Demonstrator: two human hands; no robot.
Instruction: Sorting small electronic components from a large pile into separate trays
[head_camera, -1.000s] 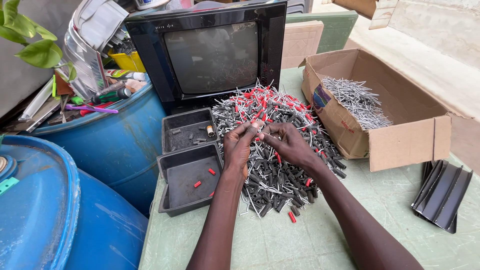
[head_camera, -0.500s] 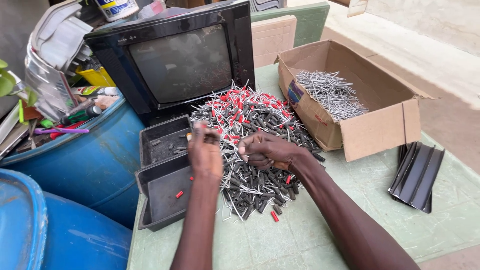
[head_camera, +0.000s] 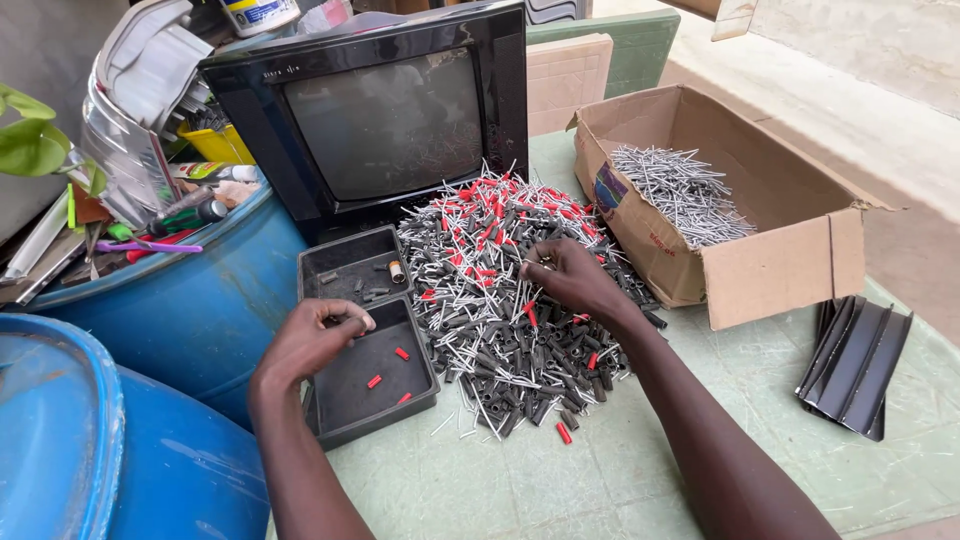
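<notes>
From the head view I log 2 bare hands at work over a pale green tabletop (head_camera: 640, 480). The left hand (head_camera: 318, 338) hangs above the nearer black tray (head_camera: 372, 372), fingers curled inward with the thumb meeting the fingertips; whether a piece sits inside that pinch I cannot tell. This tray holds 3 small red pieces (head_camera: 374, 381) scattered on its floor. A second black tray (head_camera: 355, 268) stands touching it on the far side and holds 1 small cylindrical part and a few dark bits. The right hand (head_camera: 575, 282) rests on top of the pile of black and red sleeved pins (head_camera: 500, 300), fingers bent down into the pile and closed around some pins at the fingertips; the exact number held is hidden. The pile lies on the tabletop just right of both trays and directly in front of an old black television set (head_camera: 390, 120). An open cardboard box (head_camera: 770, 270) stands right of the pile, touching its edge, with a heap of bare metal pins (head_camera: 680, 190) inside. A stack of black angled strips (head_camera: 855, 365) lies near the box on its near side. 2 blue drums (head_camera: 190, 320) stand left of the tabletop, the farther one loaded with assorted clutter.
</notes>
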